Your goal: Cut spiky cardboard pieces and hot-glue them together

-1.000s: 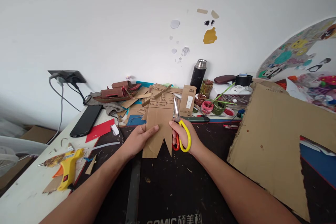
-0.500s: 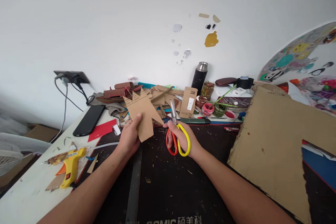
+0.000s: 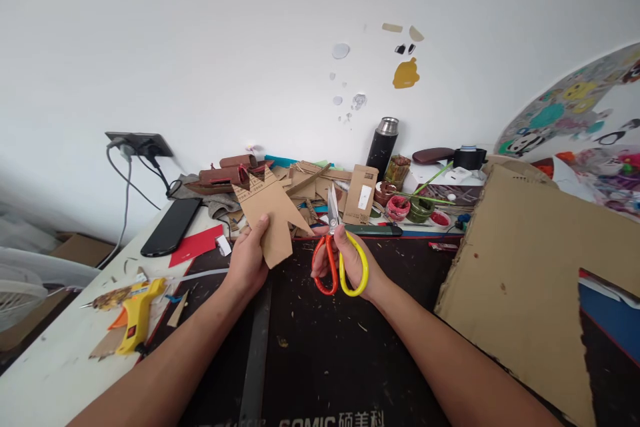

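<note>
My left hand (image 3: 250, 253) grips a cut piece of cardboard (image 3: 273, 217), thumb on its front face. The piece has a zigzag upper edge with printed lettering, and a notch on its right side leaves a pointed strip. In my right hand (image 3: 357, 260) is a pair of scissors (image 3: 333, 225) with one red and one yellow handle loop. The blades point upward and are slightly parted, just right of the cardboard's pointed tip and apart from the piece's body. Some fingers of my right hand are hidden behind the handles.
A yellow glue gun (image 3: 137, 317), a phone (image 3: 171, 227) and red paper (image 3: 197, 245) lie on the left. Cardboard scraps (image 3: 305, 180), a black thermos (image 3: 383, 147) and paint jars (image 3: 398, 208) line the wall. A large cardboard sheet (image 3: 520, 267) stands on the right. A metal ruler (image 3: 256, 353) lies on the dark mat.
The scissor handles have spread apart and the blades have opened a little. The cardboard has shifted only slightly in my left hand's grip, and the view has moved a little.
</note>
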{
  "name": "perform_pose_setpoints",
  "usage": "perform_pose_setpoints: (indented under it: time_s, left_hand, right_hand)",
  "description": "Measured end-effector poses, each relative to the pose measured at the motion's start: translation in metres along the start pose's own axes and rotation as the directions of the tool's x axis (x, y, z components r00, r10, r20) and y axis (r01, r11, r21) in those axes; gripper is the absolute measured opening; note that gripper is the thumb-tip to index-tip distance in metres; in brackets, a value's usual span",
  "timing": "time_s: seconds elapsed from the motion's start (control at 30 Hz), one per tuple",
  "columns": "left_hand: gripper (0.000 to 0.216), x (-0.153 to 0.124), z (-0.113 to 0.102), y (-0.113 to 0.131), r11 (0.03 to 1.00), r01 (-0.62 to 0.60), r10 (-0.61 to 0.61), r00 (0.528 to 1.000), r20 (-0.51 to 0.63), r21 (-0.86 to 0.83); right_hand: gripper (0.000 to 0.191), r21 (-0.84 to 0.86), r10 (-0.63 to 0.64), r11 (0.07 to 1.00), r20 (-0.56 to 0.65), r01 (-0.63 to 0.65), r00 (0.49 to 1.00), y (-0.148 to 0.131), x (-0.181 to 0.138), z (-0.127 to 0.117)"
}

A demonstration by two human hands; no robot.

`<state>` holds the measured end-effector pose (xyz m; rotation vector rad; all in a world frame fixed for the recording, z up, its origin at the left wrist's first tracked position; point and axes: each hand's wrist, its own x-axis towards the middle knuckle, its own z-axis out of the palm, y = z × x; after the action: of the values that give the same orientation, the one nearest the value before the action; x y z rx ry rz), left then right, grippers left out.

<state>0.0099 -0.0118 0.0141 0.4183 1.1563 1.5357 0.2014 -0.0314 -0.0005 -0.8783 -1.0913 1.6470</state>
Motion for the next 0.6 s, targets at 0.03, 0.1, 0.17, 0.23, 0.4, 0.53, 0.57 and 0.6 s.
perform_pose_setpoints:
  time_s: [0.03,0.1,0.17,0.23,0.4,0.53,0.57,0.6]
  left_hand:
    - [0.012,0.0,0.001,0.001,1.0,0.001,-0.001,1.0,-0.01,-0.006]
    - [0.01,-0.001,0.002,0.002,1.0,0.003,-0.003,1.0,-0.026,-0.019]
    - [0.01,-0.001,0.002,0.002,0.999,-0.008,0.007,0.999,-0.034,-0.036]
    - [0.01,-0.001,0.002,0.002,0.998,-0.021,0.02,0.999,-0.035,-0.051]
    - [0.009,0.002,0.0,0.001,0.998,-0.019,0.015,0.999,-0.05,-0.064]
    - [0.012,0.006,-0.003,-0.002,0.997,-0.026,0.023,0.998,-0.052,-0.067]
    - [0.013,0.007,-0.004,-0.004,0.998,-0.027,0.025,0.999,-0.043,-0.055]
    - [0.015,0.007,-0.005,-0.006,0.999,-0.027,0.026,0.999,-0.027,-0.033]
  right_hand:
    - [0.08,0.005,0.004,1.0,0.011,-0.004,1.0,0.0,0.0,0.0]
    - [0.083,0.012,0.019,1.0,0.042,-0.019,0.999,0.001,0.0,-0.001]
    - [0.089,0.041,0.038,0.998,0.092,-0.042,0.995,0.003,0.001,-0.001]
    - [0.094,0.072,0.053,0.995,0.155,-0.065,0.986,0.006,0.003,-0.002]
    - [0.091,0.01,0.104,0.994,0.235,-0.11,0.966,0.012,0.003,-0.002]
    - [0.086,-0.038,0.169,0.986,0.187,-0.165,0.968,0.01,0.003,0.0]
    - [0.083,-0.039,0.18,0.984,0.163,-0.176,0.97,0.009,0.003,0.001]
    - [0.081,-0.037,0.19,0.982,0.14,-0.186,0.972,0.008,0.003,0.002]
